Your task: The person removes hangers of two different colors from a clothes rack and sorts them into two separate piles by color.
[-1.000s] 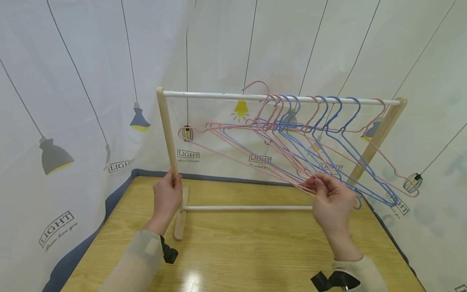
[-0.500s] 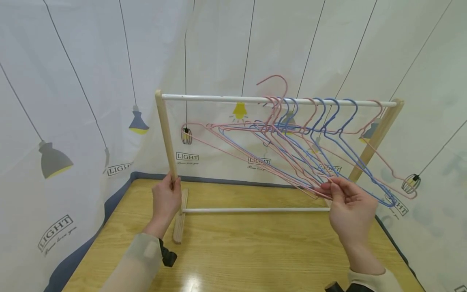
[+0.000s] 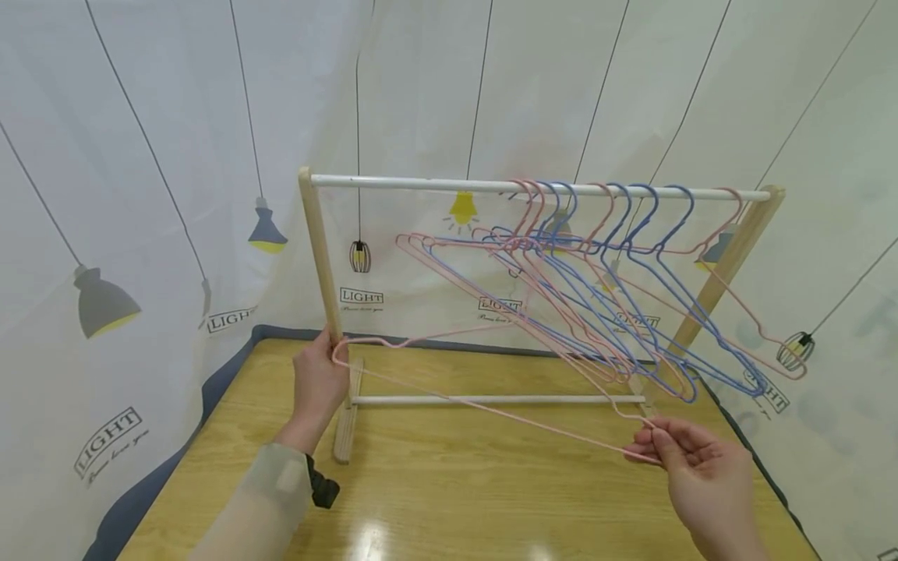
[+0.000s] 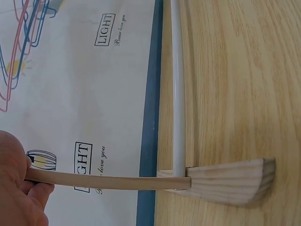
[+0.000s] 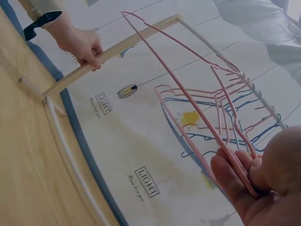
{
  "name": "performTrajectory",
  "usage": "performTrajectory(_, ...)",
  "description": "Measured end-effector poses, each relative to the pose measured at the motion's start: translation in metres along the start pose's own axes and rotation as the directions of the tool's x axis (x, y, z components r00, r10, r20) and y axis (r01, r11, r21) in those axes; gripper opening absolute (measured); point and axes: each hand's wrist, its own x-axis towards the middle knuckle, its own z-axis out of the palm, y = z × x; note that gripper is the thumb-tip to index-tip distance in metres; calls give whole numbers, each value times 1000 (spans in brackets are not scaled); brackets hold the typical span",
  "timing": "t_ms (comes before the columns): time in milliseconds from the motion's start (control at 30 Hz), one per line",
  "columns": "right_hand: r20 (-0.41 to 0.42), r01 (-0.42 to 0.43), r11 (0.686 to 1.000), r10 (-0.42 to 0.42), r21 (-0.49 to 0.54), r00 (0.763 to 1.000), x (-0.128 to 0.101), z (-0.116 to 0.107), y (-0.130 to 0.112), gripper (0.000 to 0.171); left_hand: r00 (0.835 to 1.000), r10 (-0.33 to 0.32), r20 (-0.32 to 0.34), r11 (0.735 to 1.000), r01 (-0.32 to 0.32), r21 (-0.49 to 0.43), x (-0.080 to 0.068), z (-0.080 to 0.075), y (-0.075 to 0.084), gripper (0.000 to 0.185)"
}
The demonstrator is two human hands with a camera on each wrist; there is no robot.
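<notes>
- The right hand [image 3: 701, 467] pinched one end of a pink hanger [image 3: 484, 405] between thumb and curled fingers [image 3: 666, 444]; in the right wrist view the wire ran across the fingers [image 5: 235, 181] and the palm.
- The pink hanger was off the rail and lay nearly level above the counter [image 3: 491, 483]. Its long axis ran from the right hand's fingers across and slightly upward to the left hand [image 3: 319, 382], and its far rounded end reached that hand's fingertips.
- Whether the far end touched the left hand could not be told.
- The left hand's fingers were wrapped round the wooden post [image 3: 321, 265] of the rack, low on the post and just above its foot [image 3: 345, 425]. In the left wrist view the post [image 4: 113, 181] emerged from the closed hand [image 4: 19, 188] and met the foot [image 4: 233, 181].
- The white top rail [image 3: 421, 183] ran between the gripped post and the far post [image 3: 730, 265], above and beyond both hands.
- The remaining pink and blue hangers [image 3: 596, 273] hung from the rail by their hooks, bunched toward its right half, above and behind the right hand's fingers, their lower bars slanting down to the right.
- A white lower rail [image 3: 491, 400] joined the two feet, lying just behind the held hanger.
- A curtain printed with lamps [image 3: 140, 234] stood behind the rack.
</notes>
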Motion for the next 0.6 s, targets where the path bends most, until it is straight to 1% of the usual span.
performTrajectory(33,4,-19,999,19,-27,1000,-5,-3,5,17,1000,-2,6,1000,2,-4,0,0,0,12)
performTrajectory(133,7,-111,990,112,-84,994,-17,-12,22,18,1000,-3,14,1000,4,-18,1,-1,1,12)
performTrajectory(200,2,-180,976,182,-125,983,-26,-17,35,20,1000,4,8,1000,-4,-13,1,-3,2,12)
performTrajectory(233,-2,-227,965,228,-130,974,-29,-20,41,21,1000,7,5,1000,-7,-9,2,-3,2,12)
performTrajectory(333,-15,-370,922,371,-112,929,-37,-27,61,21,1000,19,2,1000,-19,-7,3,-4,2,13)
performTrajectory(433,-19,-471,877,471,-96,882,-44,-33,82,20,1000,28,1,1000,-28,-11,5,-3,1,14)
performTrajectory(500,-3,-522,850,524,-72,852,-47,-38,95,20,1000,29,1,999,-29,-16,6,-3,0,14)
performTrajectory(600,75,-584,811,585,-37,807,-49,-49,112,18,1000,21,4,1000,-21,-21,7,-4,-1,14)
